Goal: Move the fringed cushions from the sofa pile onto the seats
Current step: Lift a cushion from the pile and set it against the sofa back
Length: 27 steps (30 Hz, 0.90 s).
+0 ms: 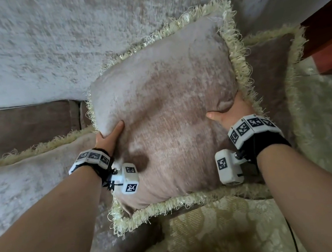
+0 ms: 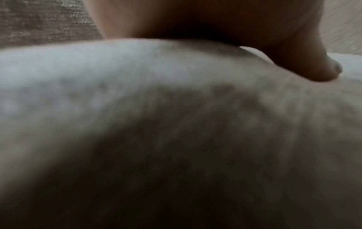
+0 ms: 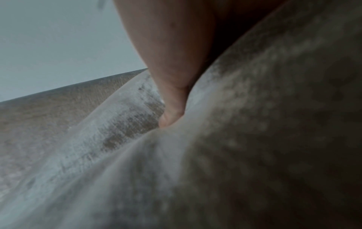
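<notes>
A beige velvet cushion (image 1: 167, 113) with a pale yellow fringe fills the middle of the head view, tilted in front of the sofa back. My left hand (image 1: 110, 138) grips its left edge, thumb pressed into the front face. My right hand (image 1: 230, 111) grips its right edge, thumb dug into the fabric; the other fingers are hidden behind it. In the left wrist view the thumb presses the blurred cushion (image 2: 176, 108). The right wrist view shows the thumb sunk into a fold of the cushion (image 3: 254, 139). Another fringed cushion (image 1: 273, 66) lies behind it at the right.
A larger fringed cushion (image 1: 31, 174) lies at the left on the seat. The pale sofa back (image 1: 67, 43) rises behind. Patterned cream upholstery (image 1: 226, 233) spreads below and to the right. A red-brown wooden piece (image 1: 329, 36) stands at the far right.
</notes>
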### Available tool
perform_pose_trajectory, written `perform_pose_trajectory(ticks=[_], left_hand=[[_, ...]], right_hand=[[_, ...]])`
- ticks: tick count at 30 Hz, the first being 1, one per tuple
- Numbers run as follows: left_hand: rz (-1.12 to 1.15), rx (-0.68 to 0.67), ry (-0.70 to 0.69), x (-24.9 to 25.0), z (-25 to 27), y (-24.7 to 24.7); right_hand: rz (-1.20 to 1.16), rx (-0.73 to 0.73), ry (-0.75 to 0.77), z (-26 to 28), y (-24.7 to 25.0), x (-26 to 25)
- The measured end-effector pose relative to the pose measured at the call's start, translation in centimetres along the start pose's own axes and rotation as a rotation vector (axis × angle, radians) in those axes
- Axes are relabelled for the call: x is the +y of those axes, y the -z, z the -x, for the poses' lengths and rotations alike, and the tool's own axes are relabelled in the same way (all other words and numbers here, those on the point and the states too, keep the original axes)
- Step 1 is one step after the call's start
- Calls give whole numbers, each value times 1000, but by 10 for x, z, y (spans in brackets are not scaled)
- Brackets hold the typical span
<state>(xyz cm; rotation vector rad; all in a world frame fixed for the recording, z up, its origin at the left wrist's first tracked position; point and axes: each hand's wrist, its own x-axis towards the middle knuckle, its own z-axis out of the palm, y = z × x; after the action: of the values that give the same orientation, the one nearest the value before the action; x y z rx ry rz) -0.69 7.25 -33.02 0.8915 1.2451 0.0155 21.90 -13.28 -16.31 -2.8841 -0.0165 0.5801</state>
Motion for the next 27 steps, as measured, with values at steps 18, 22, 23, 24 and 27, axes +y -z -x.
perform_pose_trajectory(ticks=[18,22,23,24,27], left_hand=[[149,88,123,25,10,39],[205,174,-3,68,49,62],[196,185,-44,77,54,71],[198,197,-77,89,59,85],[217,217,-144,121,78,124]], right_hand=[[-230,-189,40,53,50,-29],[-282,-250,11,76,67,-41],[-316,-254,7,83,68,-44],[-358,-244,20,95,69,-52],[-479,-165,75,128,71,-78]])
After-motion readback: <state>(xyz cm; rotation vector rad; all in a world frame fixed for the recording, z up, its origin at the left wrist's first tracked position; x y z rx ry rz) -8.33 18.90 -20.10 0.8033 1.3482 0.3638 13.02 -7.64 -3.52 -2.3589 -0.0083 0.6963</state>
